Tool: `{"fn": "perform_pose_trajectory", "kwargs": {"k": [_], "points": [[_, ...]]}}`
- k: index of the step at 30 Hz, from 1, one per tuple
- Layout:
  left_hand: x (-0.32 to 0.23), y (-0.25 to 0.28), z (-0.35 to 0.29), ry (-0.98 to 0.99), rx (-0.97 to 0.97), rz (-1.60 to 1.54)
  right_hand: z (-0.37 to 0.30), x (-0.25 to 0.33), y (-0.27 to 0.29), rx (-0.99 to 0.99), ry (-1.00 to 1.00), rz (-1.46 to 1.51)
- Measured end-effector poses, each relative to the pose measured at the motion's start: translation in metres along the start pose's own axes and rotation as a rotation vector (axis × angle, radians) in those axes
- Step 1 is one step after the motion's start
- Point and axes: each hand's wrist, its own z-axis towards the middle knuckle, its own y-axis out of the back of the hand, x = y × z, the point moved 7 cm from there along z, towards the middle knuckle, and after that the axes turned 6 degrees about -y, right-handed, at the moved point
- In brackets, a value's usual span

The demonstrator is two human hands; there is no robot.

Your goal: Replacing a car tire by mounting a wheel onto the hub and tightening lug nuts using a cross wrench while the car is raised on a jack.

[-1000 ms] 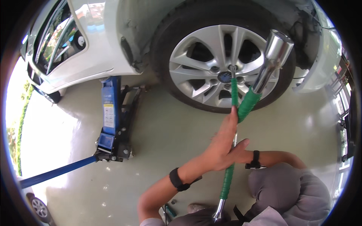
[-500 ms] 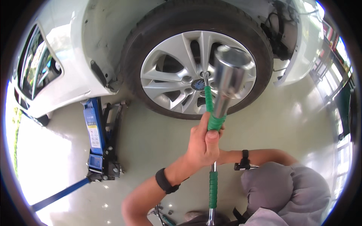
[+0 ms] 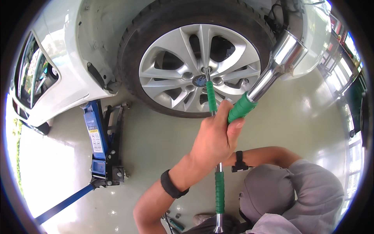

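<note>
A chrome cross-shaped lug wrench (image 3: 219,193) with green-wrapped grips extends from the wheel toward me. Its far end meets the alloy wheel (image 3: 167,78) at a nut hole just above the blue centre cap (image 3: 200,81). My left hand (image 3: 214,136) is closed around the green grip of another arm, thumb along it. That arm tilts up to the right and ends in a large socket (image 3: 290,50), near the camera and overlapping the tyre's right side. My right forearm (image 3: 265,156) reaches in from the right; its hand is hidden behind my left hand.
A white car body (image 3: 66,58) surrounds the wheel arch. To the left, a blue floor jack (image 3: 95,132) stands by the car, its long handle (image 3: 64,204) pointing lower left. Small tools (image 3: 176,224) lie on the floor near my left elbow. Shelving lines the far right.
The large socket end has swung to the right, away from the wheel's middle, with my left hand turning along on its grip. The whole view has shifted slightly.
</note>
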Motion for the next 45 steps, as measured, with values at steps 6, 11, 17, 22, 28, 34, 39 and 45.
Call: {"fn": "perform_pose_trajectory", "kwargs": {"k": [6, 11, 17, 22, 28, 34, 39, 45], "points": [[-0.001, -0.006, 0.003, 0.001, 0.047, 0.016, -0.002, 0.011, 0.007, -0.038, 0.025, -0.037], [0.005, -0.006, -0.003, 0.035, 0.113, -0.027, -0.016, 0.013, 0.007, -0.066, 0.02, -0.065], [0.007, -0.001, -0.012, 0.152, 0.018, -0.072, -0.023, 0.012, 0.004, -0.09, 0.04, -0.099], [0.0, -0.012, -0.001, 0.201, -0.082, -0.036, -0.026, 0.015, 0.005, -0.103, 0.061, -0.083], [-0.004, -0.017, -0.001, 0.256, -0.114, -0.035, -0.026, 0.013, -0.003, -0.048, 0.067, -0.084], [-0.003, -0.016, -0.001, 0.139, -0.079, -0.023, -0.035, 0.014, -0.009, -0.004, 0.052, -0.124], [-0.005, -0.023, -0.011, 0.144, -0.084, -0.048, -0.048, 0.013, -0.012, 0.011, 0.029, -0.146], [-0.035, -0.045, -0.051, 0.042, 0.026, 0.014, -0.051, 0.014, -0.021, -0.022, 0.078, -0.176]]}}
